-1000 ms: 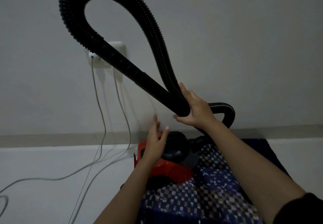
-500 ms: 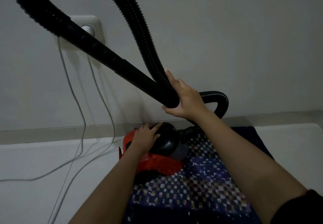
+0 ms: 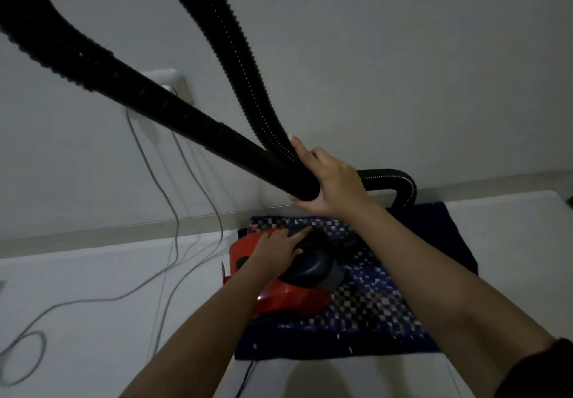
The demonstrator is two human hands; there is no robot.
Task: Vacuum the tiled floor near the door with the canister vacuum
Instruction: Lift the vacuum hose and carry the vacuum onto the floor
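Canister vacuum (image 3: pixel 288 300) sits on a mat (image 3: pixel 375 314) at 6 o'clock.
Right hand (image 3: pixel 328 183) wraps round its bendy hose (image 3: pixel 243 103), which loops up to 11 o'clock; left hand (image 3: pixel 276 252) lies flat on the hard, likely heavy body. Best lifted by the top.

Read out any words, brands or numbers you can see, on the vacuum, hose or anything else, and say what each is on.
None can be read. The red vacuum shows no legible brand or label in this dim view; the hose, wall socket and checked mat show no lettering.
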